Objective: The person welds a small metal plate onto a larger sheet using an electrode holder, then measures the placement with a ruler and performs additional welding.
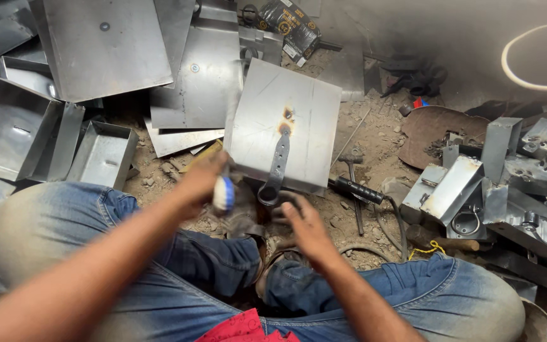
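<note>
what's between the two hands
In the head view, the ring end of a dark metal strap hanging off the metal box lies between left hand and right hand.

We see a grey sheet-metal box with a rust-brown scorch mark, a blue-and-white striped handle at seven o'clock, and blue denim jeans.

Soft, even daylight falls from above me, and shadows stay weak; only the gap under the square grey sheet-metal box goes dark. The flat steel plates at the upper left give a dull sheen without harsh glare. The far upper right sinks into dim grey haze. My left hand smears with motion blur, and the blue-and-white tool in it is a streak. My right hand is softer than the ground. Straight edges bow toward the corners.
</note>
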